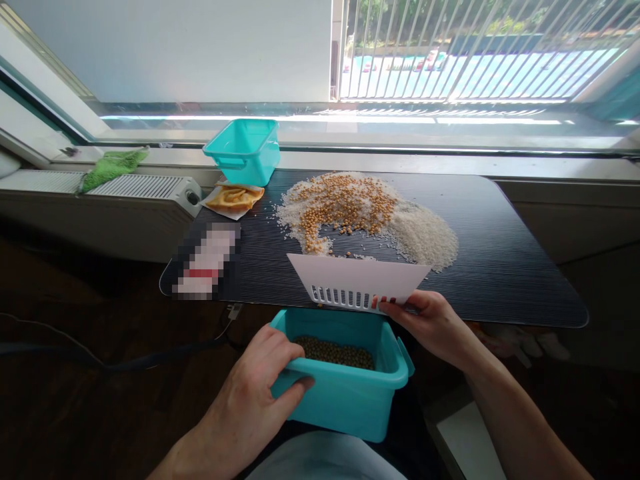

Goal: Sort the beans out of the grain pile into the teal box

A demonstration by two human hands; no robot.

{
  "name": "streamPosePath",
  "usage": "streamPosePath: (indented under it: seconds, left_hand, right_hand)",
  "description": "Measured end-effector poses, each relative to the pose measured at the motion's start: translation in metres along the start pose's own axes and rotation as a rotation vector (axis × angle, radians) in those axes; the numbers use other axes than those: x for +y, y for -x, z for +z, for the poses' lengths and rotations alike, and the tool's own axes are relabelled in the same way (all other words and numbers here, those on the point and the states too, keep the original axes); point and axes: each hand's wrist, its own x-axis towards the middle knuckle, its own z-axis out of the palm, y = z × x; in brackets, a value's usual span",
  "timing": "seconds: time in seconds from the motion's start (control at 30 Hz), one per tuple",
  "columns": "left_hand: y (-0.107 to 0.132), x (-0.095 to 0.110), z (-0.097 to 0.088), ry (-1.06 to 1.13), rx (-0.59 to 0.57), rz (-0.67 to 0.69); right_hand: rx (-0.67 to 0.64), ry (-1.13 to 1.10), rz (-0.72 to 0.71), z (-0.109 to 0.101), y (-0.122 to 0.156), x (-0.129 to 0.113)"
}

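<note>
My left hand [263,373] is closed on the near left rim of a teal plastic bin [345,403], held below the table's front edge. Small round greenish-brown grains [335,351] cover its bottom. In my right hand [435,323] is a white sheet with a row of slots [360,277], pinched at its right end. The sheet is tilted at the table edge, above the bin's far side. Behind it lies a heap of yellow-orange round peas or beans [345,200] mixed with white rice [425,233]; the rice lies mostly bare on the right.
The dark table [510,267] stands against a window sill. At its back left is a second teal bin [250,150], beside a bag with a yellow-orange picture [233,199]. A blurred-out flat item [205,260] lies nearer. A green cloth [115,167] rests on the radiator [155,190].
</note>
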Motion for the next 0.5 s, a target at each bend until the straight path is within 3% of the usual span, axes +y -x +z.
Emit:
streamPosePath:
  seconds: [0.5]
  left_hand:
    - [0.0004,-0.0002,0.0001,0.007,-0.018,-0.011]
  right_hand:
    - [0.016,-0.051,0.013,-0.0023,0.0060,-0.0005]
